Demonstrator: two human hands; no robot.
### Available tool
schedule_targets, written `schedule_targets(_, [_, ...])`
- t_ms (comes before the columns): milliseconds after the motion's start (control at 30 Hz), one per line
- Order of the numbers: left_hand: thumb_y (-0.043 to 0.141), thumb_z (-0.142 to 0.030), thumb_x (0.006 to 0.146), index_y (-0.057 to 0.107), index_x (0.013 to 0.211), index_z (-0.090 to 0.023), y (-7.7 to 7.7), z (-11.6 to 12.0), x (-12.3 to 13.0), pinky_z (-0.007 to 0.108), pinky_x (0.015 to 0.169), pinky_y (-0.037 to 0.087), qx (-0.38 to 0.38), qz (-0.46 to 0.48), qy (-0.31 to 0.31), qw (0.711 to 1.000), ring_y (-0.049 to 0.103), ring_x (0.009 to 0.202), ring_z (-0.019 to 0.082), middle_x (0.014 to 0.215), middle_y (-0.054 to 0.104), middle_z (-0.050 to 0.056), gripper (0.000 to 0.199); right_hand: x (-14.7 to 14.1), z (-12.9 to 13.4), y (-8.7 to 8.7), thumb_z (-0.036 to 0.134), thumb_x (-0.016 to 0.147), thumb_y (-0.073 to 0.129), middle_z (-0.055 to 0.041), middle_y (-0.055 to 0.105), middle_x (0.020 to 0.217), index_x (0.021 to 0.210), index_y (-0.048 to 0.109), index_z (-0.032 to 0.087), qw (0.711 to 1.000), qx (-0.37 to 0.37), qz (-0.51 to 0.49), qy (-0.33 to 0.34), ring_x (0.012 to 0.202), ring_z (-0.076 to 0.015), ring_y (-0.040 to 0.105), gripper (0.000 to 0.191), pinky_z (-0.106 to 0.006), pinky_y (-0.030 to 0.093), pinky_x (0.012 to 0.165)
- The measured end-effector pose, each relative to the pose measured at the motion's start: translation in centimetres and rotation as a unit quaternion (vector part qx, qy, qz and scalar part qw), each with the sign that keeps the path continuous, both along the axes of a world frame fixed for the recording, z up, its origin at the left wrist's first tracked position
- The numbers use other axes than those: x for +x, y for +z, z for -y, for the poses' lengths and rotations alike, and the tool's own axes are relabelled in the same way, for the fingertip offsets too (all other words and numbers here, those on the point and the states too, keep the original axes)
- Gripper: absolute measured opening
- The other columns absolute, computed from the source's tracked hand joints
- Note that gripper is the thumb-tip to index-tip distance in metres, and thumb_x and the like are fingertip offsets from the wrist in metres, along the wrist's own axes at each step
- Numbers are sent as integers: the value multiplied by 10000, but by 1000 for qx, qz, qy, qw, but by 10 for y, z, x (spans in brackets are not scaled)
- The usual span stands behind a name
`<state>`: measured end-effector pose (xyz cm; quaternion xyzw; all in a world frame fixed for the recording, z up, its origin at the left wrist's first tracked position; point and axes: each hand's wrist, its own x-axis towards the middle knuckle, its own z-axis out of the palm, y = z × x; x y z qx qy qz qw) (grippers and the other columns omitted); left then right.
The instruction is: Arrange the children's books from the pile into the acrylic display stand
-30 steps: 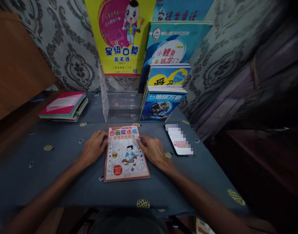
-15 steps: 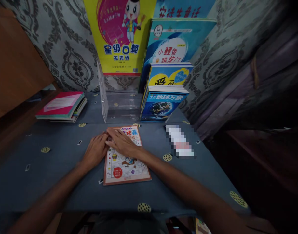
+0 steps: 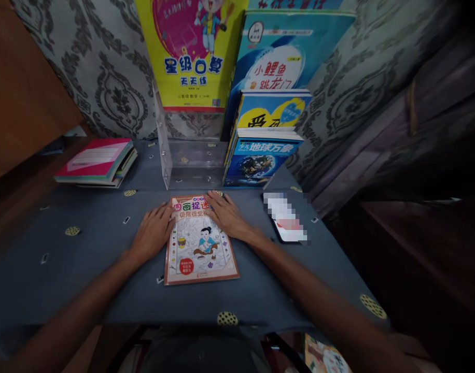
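Note:
A thin picture book [image 3: 198, 267] with a pale cover and reddish-brown border lies closed on the cloth-covered table. Along its upper left edge rests my left hand [image 3: 154, 230], palm down, fingers stretched out and touching the edge. My right hand [image 3: 226, 215] lies flat over the book's upper right corner, its fingers spread and hiding part of the title. Neither hand grips anything. The cover's seated cartoon figure shows between them.
A clear acrylic rack [image 3: 194, 178] stands behind the book, holding a yellow workbook [image 3: 193, 93] and several blue books [image 3: 256, 163]. A stack of notebooks [image 3: 95, 160] lies at the left. To the right is a phone [image 3: 286, 220] with a blurred screen. Patterned cloth [image 3: 85, 274] covers the table.
My right hand has moved right, from the book's upper left to its upper right corner, uncovering the title and figure. My left hand stays at the left edge. The view has shifted slightly.

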<state>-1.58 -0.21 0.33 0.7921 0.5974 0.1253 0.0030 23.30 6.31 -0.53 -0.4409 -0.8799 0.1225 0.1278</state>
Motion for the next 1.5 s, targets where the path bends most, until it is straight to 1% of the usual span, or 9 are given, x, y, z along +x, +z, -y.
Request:
schedule_targets(167, [310,-309,1015,579,1236,-142,2,0,3,472,1066,420,-3,-28,8,1000,495,1358,293,1376,616,162,385,7,23,-2,456,1046,330,-159,334,1609,1533,357,144,998,23,38,35,1521,-275,250,579,-589,192,1222])
schedule_targets(400, [321,-295,1013,582,1228,-133,2,1,4,467,1073,408,-6,-25,11,1000,482,1365,293,1387,608,162,375,23,76,1,592,1004,364,-139,266,1640,1545,323,192,994,39,50,85,1531,-303,207,674,-611,208,1213])
schedule_targets(600, [321,-308,1012,588,1222,-127,2,1,2,475,1079,415,-5,-19,1,1000,482,1367,295,1373,616,167,385,28,113,2,512,1000,474,-102,304,1634,1525,371,273,993,39,26,105,1521,-308,243,586,-591,226,1217])
schedule_targets(800, [332,-283,1002,565,1323,-121,3,-8,-1,527,1162,335,1,-20,-53,998,381,1460,292,1474,540,165,428,28,120,3,441,986,548,-90,314,1629,1525,369,301,994,23,10,107,1519,-310,250,585,-584,256,1214])
schedule_targets(967, [314,-277,1011,490,1432,-111,0,-18,13,536,1189,300,-13,-25,-124,992,335,1486,292,1541,462,160,485,28,118,5,418,972,584,-78,329,1624,1519,386,293,994,19,-4,106,1522,-307,240,595,-560,267,1221])
schedule_targets(1133, [326,-324,1028,481,1452,-197,-6,-17,29,559,1210,239,-16,-13,-159,987,308,1500,280,1569,431,129,470,28,119,10,420,984,557,-114,320,1625,1510,410,253,994,6,11,111,1527,-308,225,572,-550,266,1222])
schedule_targets(1233, [345,-371,1028,484,1441,-226,-9,-12,30,577,1201,245,-13,-3,-139,990,296,1505,289,1592,392,125,459,29,119,12,430,992,535,-132,318,1623,1505,421,228,994,-8,10,112,1528,-306,219,563,-545,257,1225])
schedule_targets(1400, [452,-463,976,418,1454,-124,-13,-6,25,619,1146,314,-1,41,8,999,267,1493,413,1600,306,242,587,30,113,10,512,970,536,-182,257,1636,1515,407,172,997,-47,-8,67,1541,-318,163,656,-547,209,1237])
schedule_targets(1500, [455,-416,964,395,1452,-116,-12,-5,23,599,1135,344,-4,90,18,996,338,1459,405,1574,346,246,575,26,105,11,490,959,560,-212,180,1650,1515,406,144,997,-77,-10,19,1543,-355,106,673,-584,165,1231])
